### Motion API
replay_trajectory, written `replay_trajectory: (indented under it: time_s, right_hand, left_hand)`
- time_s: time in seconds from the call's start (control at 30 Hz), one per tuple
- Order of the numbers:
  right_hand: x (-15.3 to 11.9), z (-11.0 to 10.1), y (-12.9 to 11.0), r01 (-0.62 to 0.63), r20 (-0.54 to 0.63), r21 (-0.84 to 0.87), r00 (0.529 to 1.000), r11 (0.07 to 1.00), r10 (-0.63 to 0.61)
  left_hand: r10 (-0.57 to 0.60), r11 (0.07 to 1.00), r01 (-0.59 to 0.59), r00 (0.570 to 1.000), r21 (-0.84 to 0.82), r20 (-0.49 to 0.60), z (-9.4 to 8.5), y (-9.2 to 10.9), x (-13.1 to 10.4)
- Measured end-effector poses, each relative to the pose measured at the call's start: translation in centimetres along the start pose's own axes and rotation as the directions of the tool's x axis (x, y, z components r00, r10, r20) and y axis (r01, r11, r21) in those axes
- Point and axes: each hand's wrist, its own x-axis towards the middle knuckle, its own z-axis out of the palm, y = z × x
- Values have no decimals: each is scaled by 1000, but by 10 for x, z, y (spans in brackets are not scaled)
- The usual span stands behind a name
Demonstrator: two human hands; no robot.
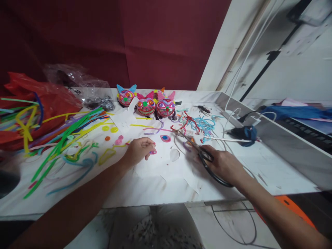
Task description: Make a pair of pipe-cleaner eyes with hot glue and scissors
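My left hand (pixel 140 150) pinches a small pink eye-shaped piece (pixel 153 152) above the white table, most of it hidden by the fingers. In my right hand (pixel 222 162) are black-handled scissors (pixel 206 155), their blades pointing up and left over the table. Between the hands lies another eye-shaped piece (pixel 165 138), pink with a blue middle. A round, pale clear disc (pixel 174 154) rests near it. Behind stand several colourful cat-like heads (pixel 166 108) with pointed ears, made of fuzzy pipe cleaners.
Long green pipe cleaners (pixel 67 138) and other colours spread over the left, near a red plastic bag (pixel 33 100). Tangled blue and red scraps (pixel 203 124) lie at right. A white cable (pixel 228 119) and a dark cloth-like bundle (pixel 242 135) sit by the grey side panel (pixel 282 148).
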Motion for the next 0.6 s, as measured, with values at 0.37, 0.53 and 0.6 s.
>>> replay_trajectory:
  time_s: [0.37,0.53,0.6]
  right_hand:
    - [7,1,11,47,32,-157,999,986,-42]
    - [5,-6,-24,227,-224,-7,949,974,-223]
    - [10,-3,-49,393,-286,156,896,906,-339]
  left_hand:
    - [171,959,-160,985,235,-27,-12,-3,-1]
    - [289,911,-269,957,312,-18,-9,-3,-6]
    - [318,887,-303,948,349,14,-7,-5,-8]
